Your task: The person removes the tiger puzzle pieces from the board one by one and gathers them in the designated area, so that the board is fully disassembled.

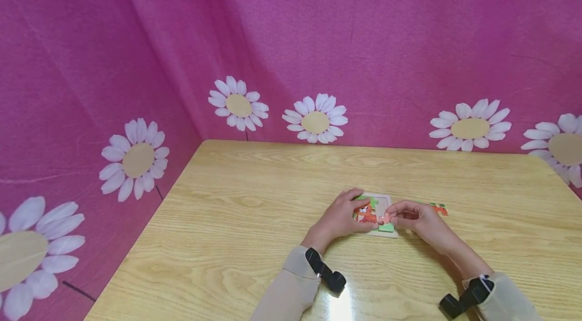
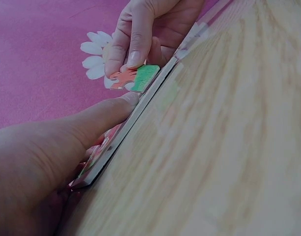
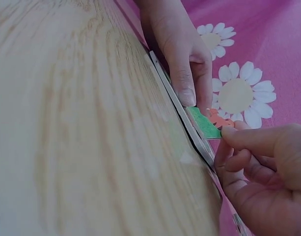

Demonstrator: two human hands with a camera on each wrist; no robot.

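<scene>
A jigsaw puzzle tray (image 1: 384, 196) with a pale frame lies flat on the table, showing an orange animal picture on green. My left hand (image 1: 335, 216) holds its left part, thumb along the near edge and fingers over the far side. Between thumb and fingers, my right hand (image 1: 424, 221) pinches an orange and green puzzle piece (image 2: 146, 77). This piece is tilted over the tray's right near part, close to the left thumb tip (image 3: 187, 97). Part of the tray's picture is hidden under the left hand.
Loose puzzle pieces (image 1: 440, 209), red and green, lie on the table just beyond the right hand. The wood-grain table (image 1: 236, 210) stretches around the tray. A pink cloth (image 1: 364, 33) with white daisies hangs behind and at the left.
</scene>
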